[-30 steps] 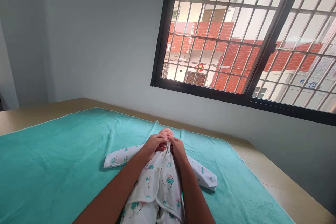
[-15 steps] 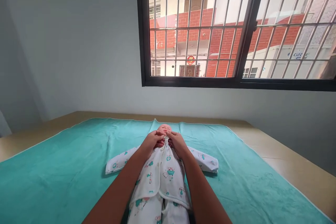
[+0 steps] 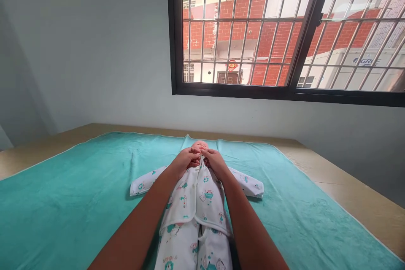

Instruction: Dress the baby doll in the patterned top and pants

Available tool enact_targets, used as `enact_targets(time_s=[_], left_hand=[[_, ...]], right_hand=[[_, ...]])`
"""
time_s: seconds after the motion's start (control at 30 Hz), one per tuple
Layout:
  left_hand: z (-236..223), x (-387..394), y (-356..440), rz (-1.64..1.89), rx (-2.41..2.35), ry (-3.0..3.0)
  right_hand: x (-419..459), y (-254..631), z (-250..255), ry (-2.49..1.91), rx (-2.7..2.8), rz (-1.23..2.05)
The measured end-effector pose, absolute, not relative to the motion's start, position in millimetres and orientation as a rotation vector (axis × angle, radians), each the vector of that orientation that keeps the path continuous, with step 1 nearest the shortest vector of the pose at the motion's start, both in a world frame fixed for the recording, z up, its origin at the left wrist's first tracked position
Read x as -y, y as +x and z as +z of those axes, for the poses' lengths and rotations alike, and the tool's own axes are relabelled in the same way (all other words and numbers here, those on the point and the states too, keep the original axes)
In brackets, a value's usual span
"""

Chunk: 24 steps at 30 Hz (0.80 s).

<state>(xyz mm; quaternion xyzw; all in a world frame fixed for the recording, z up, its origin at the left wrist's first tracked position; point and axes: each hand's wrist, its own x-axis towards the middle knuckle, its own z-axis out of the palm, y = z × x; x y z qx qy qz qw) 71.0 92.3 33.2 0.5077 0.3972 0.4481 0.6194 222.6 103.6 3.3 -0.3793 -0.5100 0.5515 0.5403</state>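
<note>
A baby doll [image 3: 200, 145] lies on its back, dressed in a white printed jacket [image 3: 207, 194] and matching trousers [image 3: 180, 244]. Both of the jacket's sleeves stretch out to the sides. At the doll's neck, my left hand [image 3: 187, 159] pinches one side of the jacket's collar. Just beside it, my right hand [image 3: 215, 163] pinches the other side, the fingertips of both hands almost meeting. The front edges come together below the hands and part slightly at the hem. My fingers hide the collar's fastening and the doll's chin.
A turquoise blanket [image 3: 95, 202] lies under the doll, with a pale wooden surface [image 3: 332, 177] showing around its edges. Behind stands a grey wall [image 3: 110, 50] with a dark-framed, barred window [image 3: 234, 89].
The camera has tipped down a little, so everything sits slightly differently in the view. Both hands keep their hold at the collar, and the doll stays in place.
</note>
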Motion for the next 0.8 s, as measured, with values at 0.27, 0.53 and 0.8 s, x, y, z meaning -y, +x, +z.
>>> enact_targets(time_s=[0.27,0.53,0.8], left_hand=[[34,-92,76,1.006,-0.945,1.314],[28,-95,77,1.019,-0.945,1.428],[31,-93,79,0.980,-0.997,1.478]], right_hand=[[-106,225,-2,-0.853,1.185,1.354],[-109,233,-6,-0.749,1.162,1.491],[-97,241,-5,-0.737,1.152,1.496]])
